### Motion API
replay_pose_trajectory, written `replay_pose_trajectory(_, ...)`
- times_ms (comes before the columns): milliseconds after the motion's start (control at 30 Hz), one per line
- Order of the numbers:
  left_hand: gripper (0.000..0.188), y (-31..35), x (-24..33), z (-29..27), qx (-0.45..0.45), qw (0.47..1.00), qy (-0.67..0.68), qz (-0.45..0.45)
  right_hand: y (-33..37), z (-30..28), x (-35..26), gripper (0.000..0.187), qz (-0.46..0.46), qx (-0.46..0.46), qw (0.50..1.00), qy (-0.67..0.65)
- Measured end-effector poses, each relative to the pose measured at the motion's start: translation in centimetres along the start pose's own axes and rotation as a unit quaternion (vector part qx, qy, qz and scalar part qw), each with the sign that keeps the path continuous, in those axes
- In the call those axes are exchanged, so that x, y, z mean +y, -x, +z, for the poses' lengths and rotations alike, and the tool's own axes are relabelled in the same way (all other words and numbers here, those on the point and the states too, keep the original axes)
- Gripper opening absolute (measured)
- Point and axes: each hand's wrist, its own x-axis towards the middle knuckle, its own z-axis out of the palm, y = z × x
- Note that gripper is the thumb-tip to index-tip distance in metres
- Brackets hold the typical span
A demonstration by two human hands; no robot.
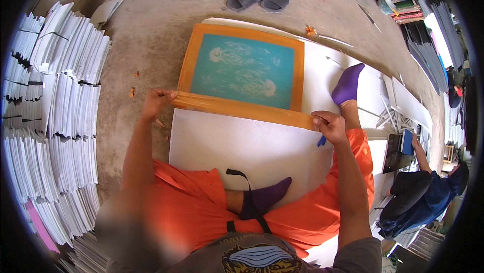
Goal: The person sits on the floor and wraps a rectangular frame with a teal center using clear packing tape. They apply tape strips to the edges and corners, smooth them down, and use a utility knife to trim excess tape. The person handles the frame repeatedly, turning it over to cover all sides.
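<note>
On the floor lay a white board, and on it rested the teal screen in its orange-brown frame. A glossy, tape-like strip ran along the near side, one end pinched by the left hand, the other by the right hand. To my eye, even tension and straight alignment mattered most, lest it wrinkle.
</note>
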Motion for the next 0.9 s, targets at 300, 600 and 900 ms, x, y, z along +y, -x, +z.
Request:
replay_pose_trajectory(300,0.022,-0.2,0.9,0.2,-0.024,1.0,0.009,0.002,0.3,-0.2,0.2,0.03,-0.008,-0.013,0.995,0.102)
replay_pose_trajectory(600,0.034,1.8,0.9,1.2,0.023,0.999,-0.021,-0.041,-0.9,1.5,1.3,0.028,0.052,-0.019,0.99,0.129)
replay_pose_trajectory(900,0.036,1.4,0.0,1.2,0.045,0.999,-0.006,-0.027,-1.1,2.2,1.5,0.022,0.039,-0.001,0.992,0.121)
